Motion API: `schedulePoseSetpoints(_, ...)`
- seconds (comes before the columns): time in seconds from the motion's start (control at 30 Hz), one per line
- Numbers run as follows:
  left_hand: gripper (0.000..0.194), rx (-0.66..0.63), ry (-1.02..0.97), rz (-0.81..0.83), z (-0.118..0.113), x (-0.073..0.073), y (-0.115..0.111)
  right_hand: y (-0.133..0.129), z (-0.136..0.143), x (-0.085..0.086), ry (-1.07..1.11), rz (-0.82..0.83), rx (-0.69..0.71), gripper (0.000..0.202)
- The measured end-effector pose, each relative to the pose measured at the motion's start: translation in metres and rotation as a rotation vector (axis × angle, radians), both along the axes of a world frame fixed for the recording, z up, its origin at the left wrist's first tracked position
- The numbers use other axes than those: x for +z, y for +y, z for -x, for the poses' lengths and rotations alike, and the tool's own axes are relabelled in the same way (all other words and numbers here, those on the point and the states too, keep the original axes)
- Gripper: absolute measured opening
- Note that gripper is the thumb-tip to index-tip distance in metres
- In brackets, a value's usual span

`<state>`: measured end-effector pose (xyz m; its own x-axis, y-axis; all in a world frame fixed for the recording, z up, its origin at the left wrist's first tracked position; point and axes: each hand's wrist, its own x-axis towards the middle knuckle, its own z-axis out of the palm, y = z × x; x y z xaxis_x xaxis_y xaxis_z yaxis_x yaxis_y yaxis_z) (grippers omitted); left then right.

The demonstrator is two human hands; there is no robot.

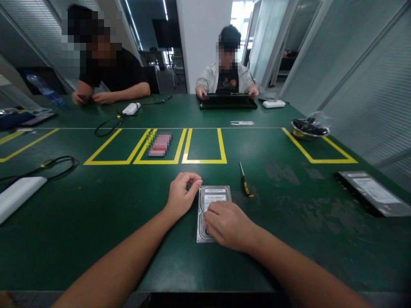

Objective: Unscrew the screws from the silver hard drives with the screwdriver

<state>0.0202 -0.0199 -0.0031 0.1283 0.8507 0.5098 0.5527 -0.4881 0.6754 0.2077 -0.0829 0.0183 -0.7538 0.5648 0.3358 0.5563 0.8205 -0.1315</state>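
Observation:
A silver hard drive (213,191) with a white label lies flat on the green table in front of me. My left hand (183,192) is beside its far left corner, thumb and forefinger drawn together in a pinch; whatever is between them is too small to tell. Over the drive's near right part is my right hand (227,224), its fingers curled down and pressed together. It covers much of the label, and its fingertips are partly hidden. A black and yellow screwdriver (246,187) lies to the right of the drive, its shaft pointing away from me.
At right sits a larger silver drive-like unit (374,192), with a metal bowl (310,129) of dark items behind it. Yellow tape outlines (204,161) mark the table; one holds a blurred pink object (160,145). A white power bank-like block (21,194) and cable lie left. Two people sit opposite.

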Motion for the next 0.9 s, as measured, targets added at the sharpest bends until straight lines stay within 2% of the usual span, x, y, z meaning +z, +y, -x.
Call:
schedulePoseSetpoints(0.13,0.013,0.029,-0.024,0.047,-0.001,-0.004,0.005,0.000,0.001,0.004,-0.057,-0.040,-0.055,0.014)
schedulePoseSetpoints(0.27,0.016,0.070,-0.082,0.133,0.001,-0.011,0.013,-0.002,-0.002,0.006,-0.049,-0.001,-0.088,0.013)
schedulePoseSetpoints(0.43,0.019,0.091,-0.224,0.241,0.005,-0.019,0.023,-0.008,-0.013,0.005,0.008,0.028,-0.030,0.017)
schedulePoseSetpoints(0.63,0.018,0.065,-0.218,0.264,0.004,-0.020,0.023,-0.008,-0.034,-0.008,0.248,0.111,0.086,0.015)
schedulePoseSetpoints(0.73,0.017,0.072,-0.221,0.250,0.004,-0.020,0.023,-0.004,-0.039,-0.011,0.299,0.138,0.045,0.016)
schedulePoseSetpoints(0.9,0.017,0.088,-0.168,0.235,0.002,-0.017,0.019,0.001,-0.041,-0.011,0.264,0.114,-0.080,0.016)
